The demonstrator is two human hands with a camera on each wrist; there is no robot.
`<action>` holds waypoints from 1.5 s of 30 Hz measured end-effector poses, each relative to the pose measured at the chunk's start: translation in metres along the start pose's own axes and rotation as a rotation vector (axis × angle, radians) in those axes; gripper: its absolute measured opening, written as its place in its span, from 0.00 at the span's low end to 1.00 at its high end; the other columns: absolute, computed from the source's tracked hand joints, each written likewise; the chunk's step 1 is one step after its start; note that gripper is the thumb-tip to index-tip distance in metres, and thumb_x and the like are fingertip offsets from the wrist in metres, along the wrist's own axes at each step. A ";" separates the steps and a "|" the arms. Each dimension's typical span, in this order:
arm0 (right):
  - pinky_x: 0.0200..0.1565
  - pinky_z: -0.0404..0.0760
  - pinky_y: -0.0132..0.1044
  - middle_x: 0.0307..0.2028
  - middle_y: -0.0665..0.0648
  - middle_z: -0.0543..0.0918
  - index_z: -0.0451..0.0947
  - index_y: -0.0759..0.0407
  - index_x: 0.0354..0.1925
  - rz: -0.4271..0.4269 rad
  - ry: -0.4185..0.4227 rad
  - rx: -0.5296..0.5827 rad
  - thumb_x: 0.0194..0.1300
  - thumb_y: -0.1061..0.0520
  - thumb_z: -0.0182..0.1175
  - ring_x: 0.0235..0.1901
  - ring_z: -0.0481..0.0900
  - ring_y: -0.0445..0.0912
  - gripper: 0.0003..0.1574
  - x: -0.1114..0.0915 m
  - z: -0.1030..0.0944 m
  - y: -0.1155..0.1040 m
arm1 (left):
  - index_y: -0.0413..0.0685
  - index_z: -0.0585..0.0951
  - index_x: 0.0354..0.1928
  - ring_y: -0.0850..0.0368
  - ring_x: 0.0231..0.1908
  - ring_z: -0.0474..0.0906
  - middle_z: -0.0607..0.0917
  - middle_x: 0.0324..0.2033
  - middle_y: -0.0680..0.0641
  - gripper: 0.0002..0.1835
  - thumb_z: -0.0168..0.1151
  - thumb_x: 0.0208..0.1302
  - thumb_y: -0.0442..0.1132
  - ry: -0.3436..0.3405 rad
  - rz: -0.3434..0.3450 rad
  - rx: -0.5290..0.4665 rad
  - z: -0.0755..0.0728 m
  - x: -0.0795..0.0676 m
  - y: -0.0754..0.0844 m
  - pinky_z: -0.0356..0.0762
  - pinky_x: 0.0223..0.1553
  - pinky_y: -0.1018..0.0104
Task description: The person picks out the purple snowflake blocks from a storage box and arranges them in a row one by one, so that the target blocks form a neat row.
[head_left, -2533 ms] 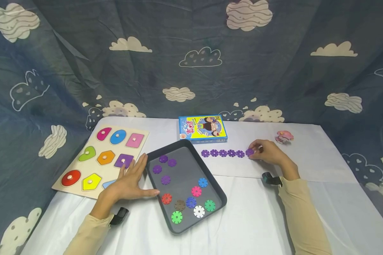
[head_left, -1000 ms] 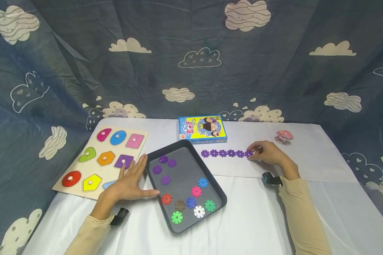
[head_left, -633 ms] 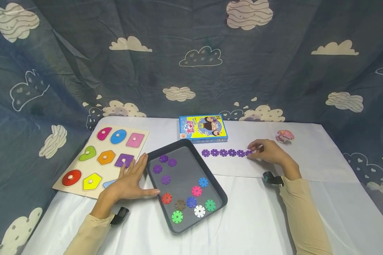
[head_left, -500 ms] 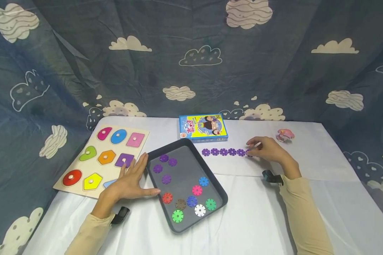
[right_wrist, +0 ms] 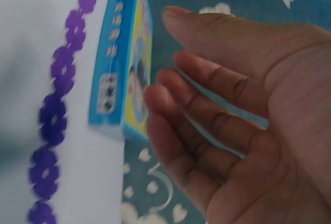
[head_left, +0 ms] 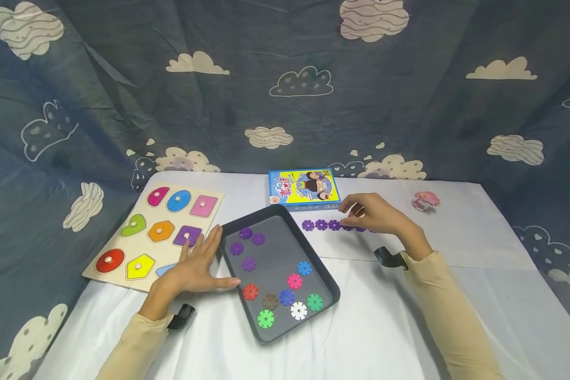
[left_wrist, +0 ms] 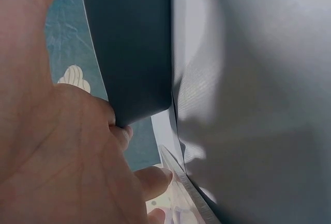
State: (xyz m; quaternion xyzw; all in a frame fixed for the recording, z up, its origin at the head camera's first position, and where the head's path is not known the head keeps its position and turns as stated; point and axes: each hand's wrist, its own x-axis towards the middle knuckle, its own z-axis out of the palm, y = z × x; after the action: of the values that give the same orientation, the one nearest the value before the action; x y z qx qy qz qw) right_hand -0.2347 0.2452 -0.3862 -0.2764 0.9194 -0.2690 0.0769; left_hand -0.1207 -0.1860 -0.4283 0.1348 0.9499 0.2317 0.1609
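Observation:
My left hand (head_left: 195, 272) rests against the left side of a dark grey tray (head_left: 330, 279), fingers spread along its rim and thumb over the edge. In the left wrist view the fingertips touch the tray's wall (left_wrist: 129, 43). Inside lie several purple snowflake discs (head_left: 249, 264) and others in mixed colours, among them a white disc (head_left: 298, 311) and a red one (head_left: 250, 292). My right hand (head_left: 372, 214) is above a row of purple discs (head_left: 321, 225), partly covering its right end. In the right wrist view its loosely bent fingers hold nothing, beside the purple row (right_wrist: 45, 172).
A blue and yellow card box (head_left: 304, 189) lies behind the row. To the left is a wooden shape puzzle (head_left: 119, 237) with knobbed pieces, its near corner under my left hand. A small pink toy (head_left: 425, 201) stands at the back right.
My right hand set a purple disc at the row's right end, let go of it and moved left over the row. The left hand stays at the tray.

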 end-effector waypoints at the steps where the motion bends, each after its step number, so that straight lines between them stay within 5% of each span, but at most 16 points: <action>1: 0.45 0.86 0.45 0.40 0.57 0.87 0.83 0.62 0.45 -0.021 -0.009 -0.006 0.59 0.57 0.73 0.38 0.84 0.47 0.17 0.004 -0.001 -0.004 | 0.46 0.36 0.80 0.29 0.77 0.30 0.35 0.80 0.42 0.73 0.69 0.47 0.73 0.002 0.001 0.001 0.000 0.000 0.000 0.23 0.71 0.27; 18: 0.55 0.83 0.50 0.50 0.59 0.87 0.83 0.63 0.52 -0.234 -0.273 -0.104 0.59 0.60 0.73 0.50 0.84 0.54 0.22 0.063 0.009 -0.078 | 0.47 0.35 0.80 0.30 0.77 0.30 0.34 0.80 0.43 0.72 0.69 0.48 0.73 0.008 0.012 0.002 0.000 0.002 0.000 0.23 0.71 0.27; 25: 0.54 0.83 0.44 0.49 0.58 0.86 0.82 0.61 0.52 -0.295 -0.349 -0.160 0.60 0.61 0.71 0.48 0.83 0.51 0.20 0.088 0.027 -0.103 | 0.47 0.35 0.80 0.31 0.77 0.30 0.35 0.80 0.42 0.73 0.69 0.48 0.74 0.009 0.004 0.012 -0.001 0.001 -0.002 0.24 0.71 0.27; 45: 0.53 0.80 0.36 0.51 0.54 0.85 0.83 0.56 0.48 -0.257 -0.531 -0.281 0.60 0.62 0.71 0.47 0.80 0.45 0.17 0.129 0.096 -0.132 | 0.46 0.36 0.80 0.30 0.77 0.31 0.35 0.80 0.43 0.72 0.68 0.48 0.74 0.010 0.012 0.011 -0.001 0.001 -0.003 0.24 0.71 0.27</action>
State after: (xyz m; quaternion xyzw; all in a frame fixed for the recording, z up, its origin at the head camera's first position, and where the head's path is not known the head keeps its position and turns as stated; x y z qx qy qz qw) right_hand -0.2531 0.0380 -0.3958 -0.4587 0.8529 -0.0653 0.2405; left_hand -0.1221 -0.1884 -0.4290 0.1401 0.9511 0.2281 0.1539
